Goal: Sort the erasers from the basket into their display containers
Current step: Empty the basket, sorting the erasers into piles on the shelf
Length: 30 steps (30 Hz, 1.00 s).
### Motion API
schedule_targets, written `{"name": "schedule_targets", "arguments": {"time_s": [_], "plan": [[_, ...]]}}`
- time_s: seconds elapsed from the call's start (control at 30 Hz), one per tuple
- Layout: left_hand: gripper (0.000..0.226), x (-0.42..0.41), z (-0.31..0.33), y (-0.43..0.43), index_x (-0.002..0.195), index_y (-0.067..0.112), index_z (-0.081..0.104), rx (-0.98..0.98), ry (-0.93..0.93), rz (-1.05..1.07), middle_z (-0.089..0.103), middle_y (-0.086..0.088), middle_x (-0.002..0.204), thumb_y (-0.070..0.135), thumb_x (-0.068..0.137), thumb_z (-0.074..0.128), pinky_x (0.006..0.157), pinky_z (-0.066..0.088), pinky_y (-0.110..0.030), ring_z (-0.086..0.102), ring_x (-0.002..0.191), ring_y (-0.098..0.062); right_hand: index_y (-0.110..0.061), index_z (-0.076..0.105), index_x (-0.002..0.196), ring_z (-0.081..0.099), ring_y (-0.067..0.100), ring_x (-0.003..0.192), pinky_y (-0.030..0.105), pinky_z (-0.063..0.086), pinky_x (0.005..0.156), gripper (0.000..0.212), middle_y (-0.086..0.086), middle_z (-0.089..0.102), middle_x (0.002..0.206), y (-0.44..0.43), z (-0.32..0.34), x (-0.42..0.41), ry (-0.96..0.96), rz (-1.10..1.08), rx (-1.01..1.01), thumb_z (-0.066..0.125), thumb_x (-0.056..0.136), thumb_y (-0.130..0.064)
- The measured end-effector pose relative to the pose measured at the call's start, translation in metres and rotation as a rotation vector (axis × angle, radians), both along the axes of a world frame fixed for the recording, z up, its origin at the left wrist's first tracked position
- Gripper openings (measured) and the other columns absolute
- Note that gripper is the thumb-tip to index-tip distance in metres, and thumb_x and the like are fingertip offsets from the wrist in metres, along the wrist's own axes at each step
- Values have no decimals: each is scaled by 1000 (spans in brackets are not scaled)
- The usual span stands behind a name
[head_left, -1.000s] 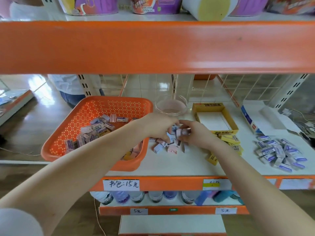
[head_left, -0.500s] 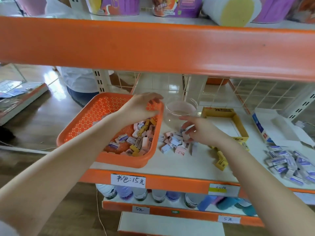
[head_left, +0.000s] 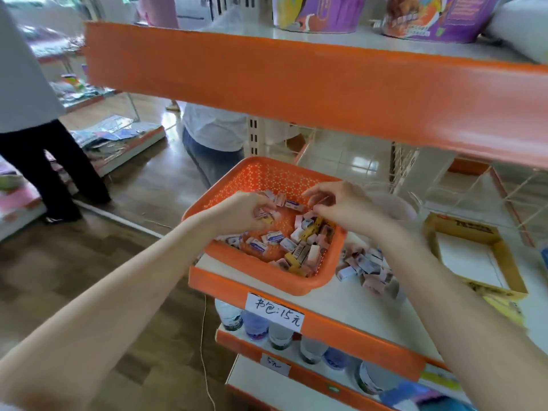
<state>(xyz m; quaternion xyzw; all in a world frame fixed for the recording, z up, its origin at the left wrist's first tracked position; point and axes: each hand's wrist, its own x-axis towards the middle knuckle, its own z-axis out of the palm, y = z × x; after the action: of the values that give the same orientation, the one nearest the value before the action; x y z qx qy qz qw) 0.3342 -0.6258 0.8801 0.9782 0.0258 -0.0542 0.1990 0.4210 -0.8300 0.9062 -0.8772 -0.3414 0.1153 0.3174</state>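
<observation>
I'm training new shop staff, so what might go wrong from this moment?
The orange basket seems to overhang the shelf's end; the left hand and right hand reaching into it might tip it. The loose eraser pile beside it lies by the right forearm and might get swept off the shelf.

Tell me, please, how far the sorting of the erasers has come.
Done: a pile of pink-and-white erasers lies on the shelf beside the orange basket. In hand: both hands are in the basket; the left hand grips some of the mixed erasers, the right hand picks among them, its hold unclear. Left: many erasers lie in the basket, and the yellow cardboard box looks empty.
</observation>
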Motion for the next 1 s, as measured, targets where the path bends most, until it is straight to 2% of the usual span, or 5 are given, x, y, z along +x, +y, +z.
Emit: {"name": "schedule_targets", "arguments": {"time_s": [0.13, 0.3, 0.5, 0.9, 1.0], "plan": [[45, -2, -10, 1, 129, 19, 55, 141, 112, -12, 59, 2, 120, 24, 86, 66, 85, 41, -22, 52, 100, -13, -28, 66, 111, 59, 2, 89, 2, 40, 67, 32, -12, 67, 101, 21, -8, 10, -76, 102, -162, 61, 85, -11], [42, 2, -14, -2, 124, 21, 58, 182, 249, -33, 60, 4, 107, 24, 84, 69, 87, 34, -25, 55, 97, -16, -21, 67, 115, 58, 11, 105, 22, 45, 88, 35, -5, 65, 117, 49, -11, 8, -65, 278, -312, 61, 84, -7], [43, 0, -20, -1, 124, 22, 57, 241, 293, 12, 60, 1, 113, 20, 84, 70, 74, 49, -27, 55, 90, -16, -18, 67, 114, 61, 20, 96, 30, 50, 80, 32, 4, 67, 109, 76, -35, -1, -122, 382, -558, 66, 83, -14], [29, -1, -12, 4, 115, 18, 61, 196, 195, -50, 62, 4, 102, 22, 86, 65, 76, 42, -23, 56, 93, -15, -6, 67, 87, 60, 24, 75, 30, 45, 58, 16, 8, 64, 83, 74, -36, 4, -274, 310, -579, 64, 82, -21], [26, -4, 1, 7, 111, 17, 63, 166, 70, -61, 60, 7, 95, 24, 86, 66, 76, 49, -23, 57, 88, -12, -11, 69, 89, 60, 18, 76, 32, 51, 67, 18, 3, 65, 85, 64, -23, 9, -285, 271, -474, 67, 81, -27]]}}
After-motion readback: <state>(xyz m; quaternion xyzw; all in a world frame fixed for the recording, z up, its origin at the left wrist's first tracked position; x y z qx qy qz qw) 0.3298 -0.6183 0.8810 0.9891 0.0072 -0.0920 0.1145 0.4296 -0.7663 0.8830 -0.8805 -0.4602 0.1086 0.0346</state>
